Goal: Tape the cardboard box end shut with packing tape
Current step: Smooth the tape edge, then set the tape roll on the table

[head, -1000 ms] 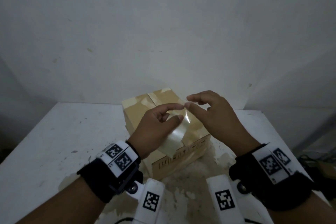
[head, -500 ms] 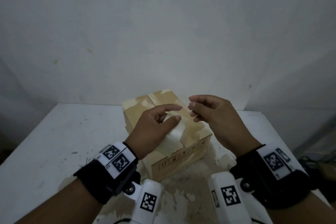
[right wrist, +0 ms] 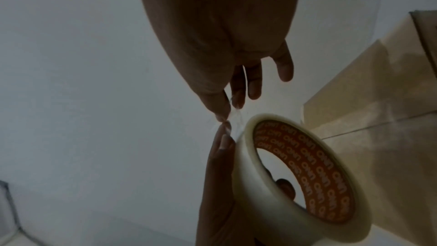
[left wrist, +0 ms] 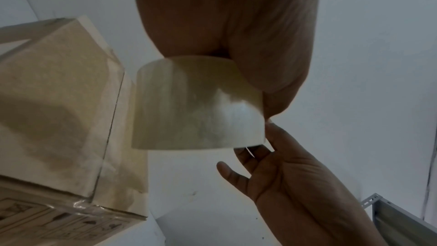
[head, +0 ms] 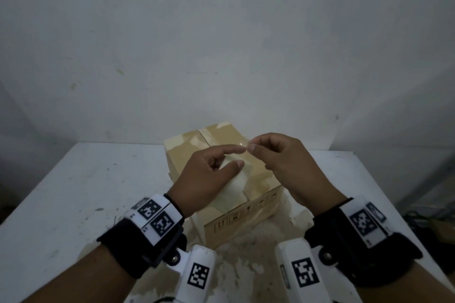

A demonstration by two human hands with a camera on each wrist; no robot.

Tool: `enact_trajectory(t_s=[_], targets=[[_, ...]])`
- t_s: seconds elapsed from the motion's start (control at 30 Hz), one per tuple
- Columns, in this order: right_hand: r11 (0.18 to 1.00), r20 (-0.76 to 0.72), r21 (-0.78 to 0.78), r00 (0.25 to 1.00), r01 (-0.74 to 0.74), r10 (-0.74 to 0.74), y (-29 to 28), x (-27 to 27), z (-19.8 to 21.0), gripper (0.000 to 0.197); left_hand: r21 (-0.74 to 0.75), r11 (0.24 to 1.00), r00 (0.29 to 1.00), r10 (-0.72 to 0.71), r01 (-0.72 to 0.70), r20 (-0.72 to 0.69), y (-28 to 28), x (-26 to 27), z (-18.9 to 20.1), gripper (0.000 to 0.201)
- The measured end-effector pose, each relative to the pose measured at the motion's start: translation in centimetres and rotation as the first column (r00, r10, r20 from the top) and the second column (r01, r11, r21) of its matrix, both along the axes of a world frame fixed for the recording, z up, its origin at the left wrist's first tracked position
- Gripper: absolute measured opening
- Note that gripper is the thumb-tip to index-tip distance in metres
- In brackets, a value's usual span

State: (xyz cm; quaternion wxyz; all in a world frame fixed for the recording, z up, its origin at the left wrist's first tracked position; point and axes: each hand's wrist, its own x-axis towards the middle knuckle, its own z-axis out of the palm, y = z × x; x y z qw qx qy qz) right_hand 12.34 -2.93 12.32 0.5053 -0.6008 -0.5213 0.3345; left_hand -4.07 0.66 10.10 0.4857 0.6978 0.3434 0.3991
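Observation:
A tan cardboard box (head: 258, 179) stands on the white table (head: 73, 204), its top flaps meeting along a centre seam with old tape on it. My left hand (head: 240, 156) holds a roll of clear packing tape (head: 232, 182) above the box, thumb through the orange core (right wrist: 307, 166). My right hand (head: 249, 146) pinches the loose tape end (right wrist: 232, 119) between thumb and forefinger, right beside the roll's rim. In the left wrist view the roll (left wrist: 198, 108) hangs to the right of the box (left wrist: 59, 109), with the right hand (left wrist: 283, 175) below it.
The table is stained and chipped around the box and ends at a white wall (head: 221, 44) just behind it. A grey metal shelf frame (left wrist: 402, 218) and some clutter (head: 438, 224) lie off the table's right edge.
My right hand left the face of the roll, closed its thumb and forefinger on the tape end and lifted slightly. The left hand keeps the roll over the box.

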Motion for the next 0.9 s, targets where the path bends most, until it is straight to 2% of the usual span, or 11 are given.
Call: enact_trajectory(t_s=[0.17, 0.23, 0.37, 0.53, 0.7, 0.83, 0.9], targets=[[0.997, 0.260, 0.067, 0.964, 0.036, -0.053, -0.1, 0.0, 0.2, 0.012, 0.022, 1.000, 0.999, 0.006, -0.005, -0.041, 0.1, -0.1, 0.0, 0.020], [0.997, 0.323, 0.067, 0.945, 0.038, -0.057, -0.1, 0.2, 0.4, 0.013, 0.021, 1.000, 0.999, 0.012, -0.011, -0.043, 0.1, -0.1, 0.2, 0.021], [1.000, 0.317, 0.005, 0.948, -0.009, 0.007, 0.0, 0.5, 1.1, 0.018, 0.028, 1.000, 0.999, 0.001, 0.000, -0.034, 0.0, -0.2, 0.3, 0.016], [0.998, 0.315, -0.047, 0.947, -0.051, 0.064, -0.2, 0.7, 1.3, 0.031, 0.009, 1.000, 1.000, 0.002, -0.002, -0.017, 0.1, -0.2, 0.2, 0.022], [0.999, 0.258, 0.023, 0.966, -0.022, 0.015, -0.1, 0.5, 0.8, 0.011, -0.018, 1.000, 1.000, -0.025, 0.025, -0.016, 0.3, -0.2, 0.1, 0.021], [0.999, 0.208, 0.052, 0.978, -0.003, -0.008, -0.2, 0.7, 0.8, 0.010, -0.009, 1.000, 0.999, -0.024, 0.024, -0.021, 0.3, -0.3, -0.1, 0.022], [0.998, 0.227, 0.065, 0.974, 0.005, -0.020, -0.2, 0.7, 0.9, 0.008, 0.004, 1.000, 0.999, -0.019, 0.019, -0.027, 0.3, -0.2, -0.1, 0.021]])
